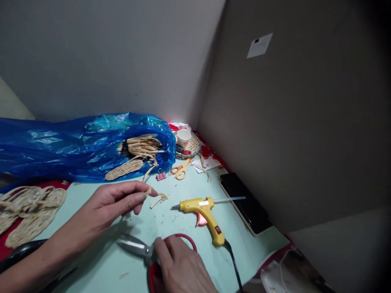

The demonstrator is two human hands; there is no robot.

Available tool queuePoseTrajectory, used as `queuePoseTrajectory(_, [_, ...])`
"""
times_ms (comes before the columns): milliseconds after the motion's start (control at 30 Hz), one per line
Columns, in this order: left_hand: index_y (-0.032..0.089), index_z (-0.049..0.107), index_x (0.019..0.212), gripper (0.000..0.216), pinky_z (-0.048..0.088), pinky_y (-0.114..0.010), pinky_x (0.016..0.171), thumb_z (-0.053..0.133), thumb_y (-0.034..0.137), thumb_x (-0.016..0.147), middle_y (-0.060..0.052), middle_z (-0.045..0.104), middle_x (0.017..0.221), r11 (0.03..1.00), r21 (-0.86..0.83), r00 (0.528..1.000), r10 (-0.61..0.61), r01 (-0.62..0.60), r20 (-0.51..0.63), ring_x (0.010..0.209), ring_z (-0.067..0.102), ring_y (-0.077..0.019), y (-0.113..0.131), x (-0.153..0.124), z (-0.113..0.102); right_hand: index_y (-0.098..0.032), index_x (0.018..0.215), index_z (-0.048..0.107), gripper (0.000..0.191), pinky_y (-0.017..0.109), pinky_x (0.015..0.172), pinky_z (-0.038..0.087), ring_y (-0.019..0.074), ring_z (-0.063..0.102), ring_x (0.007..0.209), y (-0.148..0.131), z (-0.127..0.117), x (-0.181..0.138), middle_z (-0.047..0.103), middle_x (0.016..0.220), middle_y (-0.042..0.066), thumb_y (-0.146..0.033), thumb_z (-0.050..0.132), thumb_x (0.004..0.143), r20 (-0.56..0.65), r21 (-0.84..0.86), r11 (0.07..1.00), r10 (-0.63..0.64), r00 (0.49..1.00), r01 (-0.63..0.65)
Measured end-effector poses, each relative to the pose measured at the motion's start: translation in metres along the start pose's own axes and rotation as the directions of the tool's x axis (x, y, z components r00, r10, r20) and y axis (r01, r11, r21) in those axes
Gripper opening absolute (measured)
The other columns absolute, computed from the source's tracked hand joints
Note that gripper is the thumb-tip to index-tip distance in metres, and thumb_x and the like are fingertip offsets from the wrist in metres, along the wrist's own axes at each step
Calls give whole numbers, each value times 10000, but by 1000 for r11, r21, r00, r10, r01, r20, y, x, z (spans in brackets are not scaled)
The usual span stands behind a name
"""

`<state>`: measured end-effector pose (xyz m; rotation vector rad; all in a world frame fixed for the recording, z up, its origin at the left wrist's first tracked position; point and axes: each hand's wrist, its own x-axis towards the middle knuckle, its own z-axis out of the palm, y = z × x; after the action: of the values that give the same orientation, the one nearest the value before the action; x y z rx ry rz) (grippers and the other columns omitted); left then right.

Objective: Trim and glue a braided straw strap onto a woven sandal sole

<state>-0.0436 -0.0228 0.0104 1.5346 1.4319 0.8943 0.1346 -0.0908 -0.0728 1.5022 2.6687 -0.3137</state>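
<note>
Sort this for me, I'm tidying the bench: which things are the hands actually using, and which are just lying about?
In use:
straw piece, pinched in left hand
red-handled scissors, held by right hand

Lying untouched:
glue gun
orange scissors
pink clip
blue bag
cup
woven soles

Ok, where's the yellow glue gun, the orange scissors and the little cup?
yellow glue gun (195,205): head view, on its barrel.
orange scissors (185,164): head view, near the pivot.
little cup (183,142): head view, on its side wall.
</note>
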Motion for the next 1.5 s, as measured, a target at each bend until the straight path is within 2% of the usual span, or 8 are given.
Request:
queuePoseTrajectory(200, [285,808,666,267,438,-260,514,737,541,702,-29,698,642,996,27,994,86,-85,-64,575,592,-207,6,-2,-1,-143,1106,730,285,405,666,613,313,737,781,-2,-21,11,773,882,119,-103,746,824,-36,-74,983,-170,985,167])
queuePoseTrajectory(400, [304,810,656,204,439,-245,537,748,458,775,-2,703,637,981,-34,982,189,-189,-23,578,569,-185,-7,-2,-4,-109,1103,661,214,443,891,562,298,670,982,21,-52,39,723,1034,148,-9,581,932,-187,-177,975,-168,968,135])
queuePoseTrajectory(867, [233,828,694,280,373,-276,521,713,473,781,-2,598,546,976,-124,983,183,-180,15,543,476,-164,-8,2,4,-160,1174,684,195,443,898,602,232,712,1029,30,-30,81,720,1157,62,-273,683,1015,-197,-307,922,-302,933,234])
queuePoseTrajectory(1100, [221,808,914,298,434,-283,598,707,490,834,3,632,655,962,-177,977,202,-210,-65,619,527,-172,-8,-1,-3,-137,1134,628,223,317,683,561,216,697,843,3,-39,37,724,1035,79,-154,659,914,-223,-112,939,-342,913,325])
queuePoseTrajectory(1167, [216,783,806,275,427,-276,591,714,480,841,8,617,630,958,-186,976,212,-219,-60,606,513,-162,-9,-5,-5,-230,1058,639,287,227,596,519,144,685,768,-22,-26,14,732,952,-36,-267,797,822,-163,-25,857,-511,844,514])
queuePoseTrajectory(1233, [212,754,718,303,423,-271,581,710,479,854,8,605,609,956,-189,975,218,-224,-49,589,498,-153,-9,-9,-6,-256,921,666,58,246,510,454,161,667,732,-44,-11,1,713,813,-46,-247,723,923,-207,-5,835,-539,816,550])
queuePoseTrajectory(1300, [211,739,693,313,430,-271,574,710,476,858,8,601,598,957,-187,975,221,-224,-38,572,502,-150,-9,-12,-4,-197,883,663,110,258,581,484,148,648,727,-53,-1,-2,696,779,-24,-200,646,992,-209,-61,711,-695,688,700])
queuePoseTrajectory(1500, [218,749,681,316,474,-277,553,681,456,878,-9,658,581,971,-130,980,200,-199,0,531,564,-159,-12,-20,-4,-89,914,683,59,361,637,500,229,629,771,-35,11,6,695,836,82,-94,638,953,-279,-235,779,-627,727,582])
